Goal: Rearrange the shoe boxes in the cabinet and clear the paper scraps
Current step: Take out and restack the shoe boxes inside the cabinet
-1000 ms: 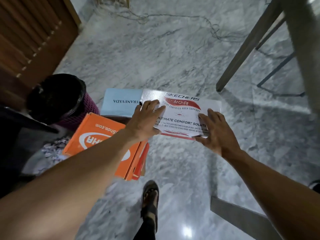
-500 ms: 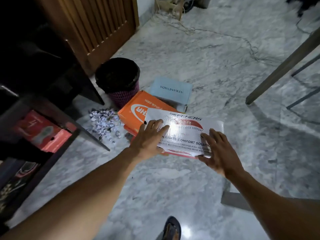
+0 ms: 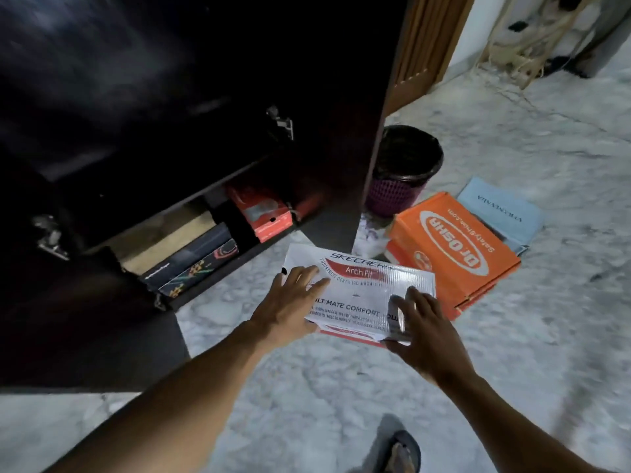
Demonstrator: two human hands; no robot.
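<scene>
I hold a white Skechers shoe box (image 3: 358, 288) above the marble floor, my left hand (image 3: 290, 302) gripping its left side and my right hand (image 3: 421, 329) its right end. An orange shoe box (image 3: 457, 247) lies on the floor to the right, with a pale blue box (image 3: 502, 209) behind it. The dark cabinet (image 3: 170, 97) stands open at the left. On its bottom shelf sit a red box (image 3: 263, 213) and a black patterned box (image 3: 194, 264). Paper scraps (image 3: 370, 233) show on the floor beside the cabinet door edge, mostly hidden.
A dark waste bin (image 3: 403, 172) with a purple mesh base stands behind the orange box. A wooden slatted door (image 3: 423, 46) and tangled cables (image 3: 522, 39) are at the back right. My sandalled foot (image 3: 399, 452) is at the bottom.
The view has swung left and brought the open cabinet into sight. Both hands have carried the Skechers box away from the floor stack and nearer the cabinet's bottom shelf.
</scene>
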